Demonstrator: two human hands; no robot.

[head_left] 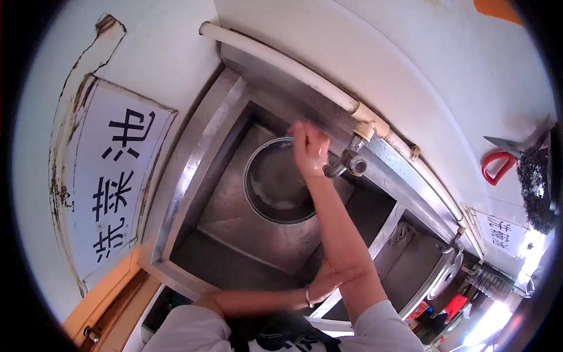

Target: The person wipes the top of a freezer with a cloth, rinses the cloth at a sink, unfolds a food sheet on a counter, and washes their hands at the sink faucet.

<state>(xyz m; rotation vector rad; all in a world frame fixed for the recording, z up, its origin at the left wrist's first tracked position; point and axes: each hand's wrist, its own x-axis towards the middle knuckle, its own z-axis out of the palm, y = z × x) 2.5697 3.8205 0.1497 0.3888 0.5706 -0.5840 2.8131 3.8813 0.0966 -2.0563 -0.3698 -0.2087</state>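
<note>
My right hand (311,149), wet and slightly blurred, is beside the metal tap (353,163), over the far rim of a round metal basin (252,199). Its fingers look loosely curled, and I see nothing in them. My left hand (331,283), with a bracelet (308,296) at the wrist, is wrapped against my right forearm (343,234) near the elbow. Cloudy water (278,179) stands in the basin, which sits inside a stainless steel sink (220,220).
A pale pipe (281,61) runs along the wall behind the sink. A sign (123,176) with large black characters is on the left wall. Red-handled scissors (498,167) and a dark scouring pad (533,190) hang at the right. Another sink compartment (404,264) adjoins on the right.
</note>
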